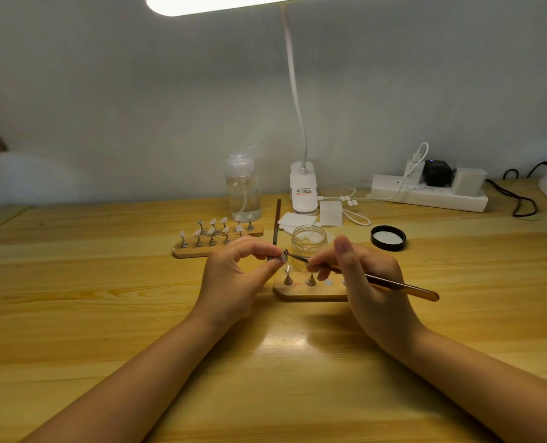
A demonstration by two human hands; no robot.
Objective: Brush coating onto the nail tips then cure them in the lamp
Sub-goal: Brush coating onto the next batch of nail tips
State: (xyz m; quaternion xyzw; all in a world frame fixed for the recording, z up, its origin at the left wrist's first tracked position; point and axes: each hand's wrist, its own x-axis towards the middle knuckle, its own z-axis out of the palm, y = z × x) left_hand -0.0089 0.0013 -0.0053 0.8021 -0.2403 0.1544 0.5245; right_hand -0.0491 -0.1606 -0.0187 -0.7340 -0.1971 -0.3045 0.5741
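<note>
Left hand (234,276) pinches nail tip stand (277,256); right hand (366,279) grips brush (393,284), bristles touching tip.

Nothing here can be read: the label on the white lamp base (303,190) carries red and dark print (too small and blurred to make out)

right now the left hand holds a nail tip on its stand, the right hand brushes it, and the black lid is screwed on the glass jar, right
Not quite: the black lid is off, lying on the table to the right of the open glass jar. The head view shows it. The rest holds: the left hand pinches a nail tip on its stand, and the right hand holds the brush to it.
</note>
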